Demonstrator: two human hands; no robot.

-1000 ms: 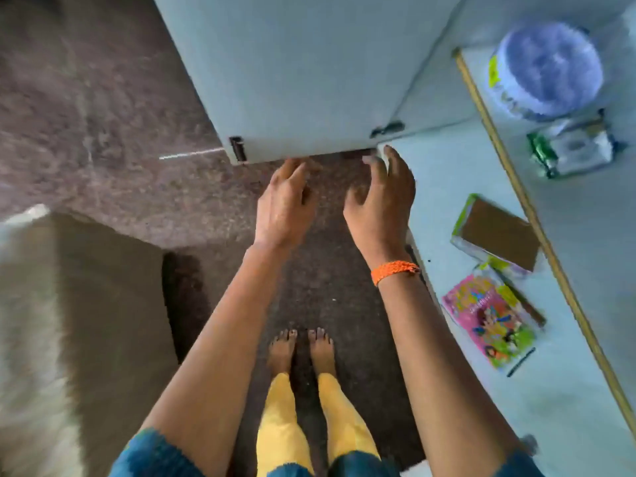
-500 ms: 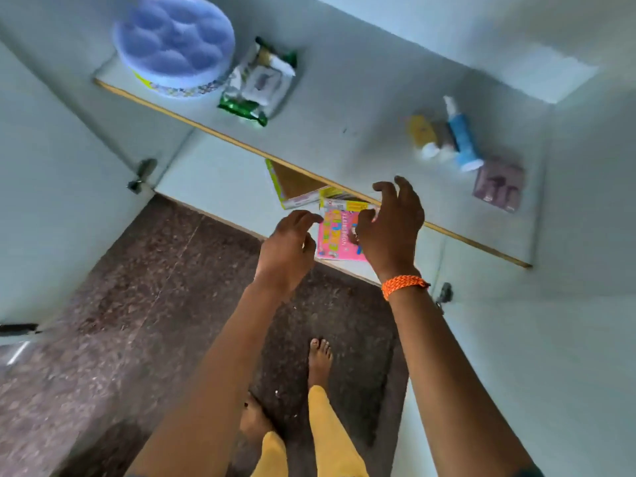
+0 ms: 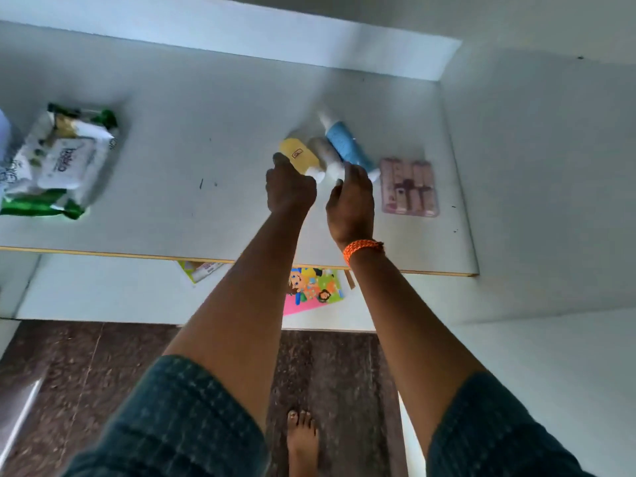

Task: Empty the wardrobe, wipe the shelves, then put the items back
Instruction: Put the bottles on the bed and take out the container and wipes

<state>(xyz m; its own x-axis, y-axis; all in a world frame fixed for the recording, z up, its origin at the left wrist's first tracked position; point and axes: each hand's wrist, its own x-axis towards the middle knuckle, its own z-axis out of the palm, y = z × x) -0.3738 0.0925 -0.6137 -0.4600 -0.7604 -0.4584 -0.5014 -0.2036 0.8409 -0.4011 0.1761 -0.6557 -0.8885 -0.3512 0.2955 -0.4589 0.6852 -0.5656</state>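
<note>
Wardrobe open, upper shelf (image 3: pixel 206 215) still loaded, so the emptying step looks barely begun. Wipes pack (image 3: pixel 58 163) lies flat far left, well apart from the rest; free shelf between it and the bottles. Picture book (image 3: pixel 315 290) sits on the lower shelf, part hidden under the upper shelf's front edge. Pink blister pack (image 3: pixel 409 185) flat near the right wall, little side room. Blue bottle (image 3: pixel 347 148), a pale bottle (image 3: pixel 325 154) and yellow bottle (image 3: pixel 299 154) lie bunched, touching. Left hand (image 3: pixel 290 191), fingers curled, at the yellow bottle's cap; right hand (image 3: pixel 349 201) curled at the blue one; actual grip not discernible, likely reaching to gather all three
</note>
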